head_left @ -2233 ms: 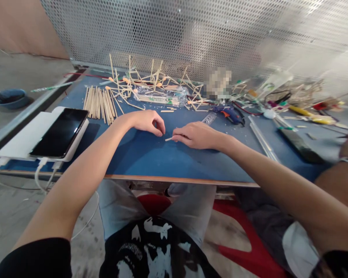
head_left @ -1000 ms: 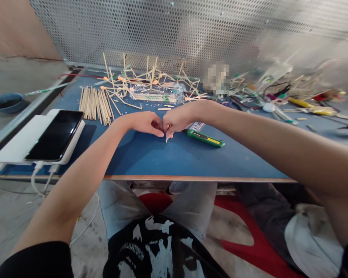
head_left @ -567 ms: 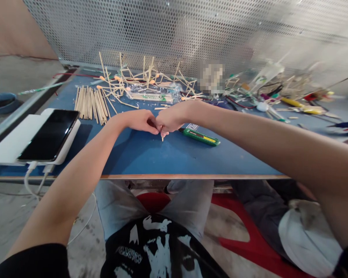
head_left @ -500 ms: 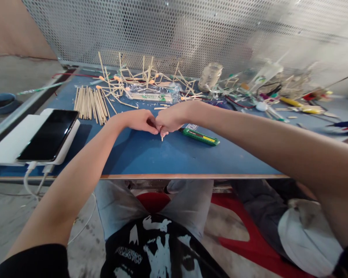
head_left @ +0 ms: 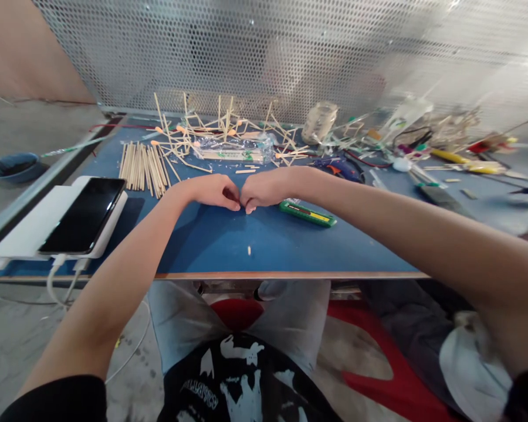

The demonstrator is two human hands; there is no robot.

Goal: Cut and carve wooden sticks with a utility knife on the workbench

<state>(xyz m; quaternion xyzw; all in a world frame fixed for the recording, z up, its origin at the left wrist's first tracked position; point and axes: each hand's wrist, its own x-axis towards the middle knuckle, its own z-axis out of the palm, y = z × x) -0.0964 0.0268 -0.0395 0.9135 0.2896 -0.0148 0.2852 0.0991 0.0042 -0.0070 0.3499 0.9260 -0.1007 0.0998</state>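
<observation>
My left hand (head_left: 216, 191) and my right hand (head_left: 260, 189) meet just above the blue table (head_left: 202, 240), fingertips almost touching. The left thumb and index finger are pinched together, and my right fingers are curled closed. Whatever lies between them is hidden or too small to make out. A short cut piece of wooden stick (head_left: 249, 251) rests on the table on my side of the hands. Right beside my right hand lies a green utility knife (head_left: 308, 214), partly covered by the wrist.
A bundle of wooden sticks (head_left: 143, 169) is at the left, near a phone (head_left: 85, 215) on a white block with cables. Behind my hands stand stick frames with orange joints (head_left: 220, 126), a plastic packet (head_left: 235, 151) and a glass jar (head_left: 319, 123). Tools, including yellow-handled pliers (head_left: 462, 162), clutter the right.
The short stick piece, which stuck out beneath my right hand, now lies loose on the table closer to me. My hands have stayed close together.
</observation>
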